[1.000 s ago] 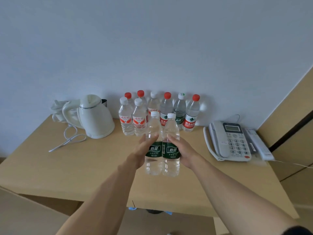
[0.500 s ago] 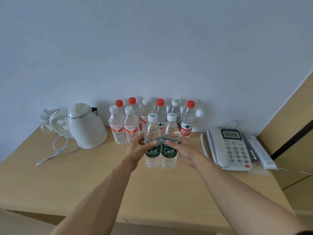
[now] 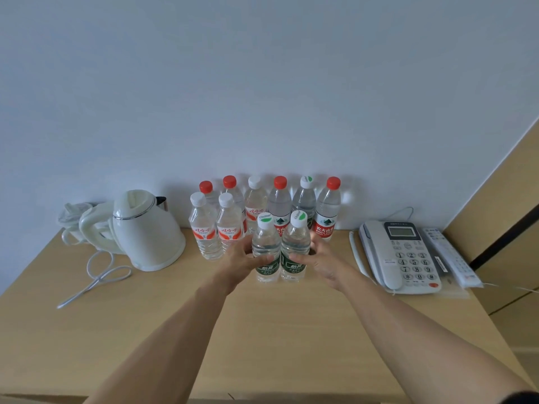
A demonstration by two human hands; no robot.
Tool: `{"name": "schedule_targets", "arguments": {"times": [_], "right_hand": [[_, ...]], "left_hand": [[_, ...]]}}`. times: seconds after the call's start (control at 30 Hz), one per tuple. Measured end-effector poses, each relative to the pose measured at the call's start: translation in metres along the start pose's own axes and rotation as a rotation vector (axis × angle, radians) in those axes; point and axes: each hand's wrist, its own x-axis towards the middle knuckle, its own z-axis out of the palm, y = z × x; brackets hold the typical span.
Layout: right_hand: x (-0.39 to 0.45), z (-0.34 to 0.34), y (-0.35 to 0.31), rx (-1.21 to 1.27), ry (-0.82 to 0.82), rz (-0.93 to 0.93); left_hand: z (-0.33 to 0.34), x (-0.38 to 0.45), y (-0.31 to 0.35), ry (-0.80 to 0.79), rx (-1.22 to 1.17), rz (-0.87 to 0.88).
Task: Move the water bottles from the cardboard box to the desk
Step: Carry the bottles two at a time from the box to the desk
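Observation:
Two green-labelled water bottles with white caps stand side by side near the middle of the wooden desk (image 3: 280,330). My left hand (image 3: 240,263) grips the left bottle (image 3: 265,249) and my right hand (image 3: 323,262) grips the right bottle (image 3: 295,246). Their bases appear to touch the desk top. Behind them, against the wall, stand several other bottles (image 3: 280,205) with red or white caps. The cardboard box is out of view.
A white electric kettle (image 3: 145,231) with its base and cord (image 3: 96,275) stands at the left. A white desk telephone (image 3: 404,255) and a remote control (image 3: 450,255) lie at the right. A wooden panel (image 3: 501,205) rises at the far right.
Both hands have carried the two green-labelled bottles forward and down, from above the desk's front part to a spot just in front of the row of bottles.

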Motion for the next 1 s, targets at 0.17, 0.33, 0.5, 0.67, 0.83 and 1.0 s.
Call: {"name": "schedule_targets", "arguments": {"times": [0.17,0.33,0.5,0.67,0.83,1.0], "right_hand": [[0.001,0.0,0.008,-0.013,0.018,0.046],[0.002,0.001,0.014,0.02,0.048,0.064],[0.003,0.001,0.013,-0.045,0.047,0.059],[-0.004,-0.001,-0.001,-0.218,0.068,0.009],[-0.013,0.001,-0.026,-0.399,0.148,-0.113],[-0.018,0.01,-0.037,-0.6,0.271,-0.246]], "left_hand": [[0.001,0.005,-0.006,-0.01,0.035,0.01],[0.001,0.001,-0.003,-0.037,0.039,0.018],[0.001,-0.001,0.0,-0.031,0.091,0.005],[-0.002,-0.005,0.015,0.013,0.257,0.033],[-0.018,-0.008,0.053,0.184,0.571,0.279],[-0.022,0.003,0.086,0.118,0.869,0.35]]}}
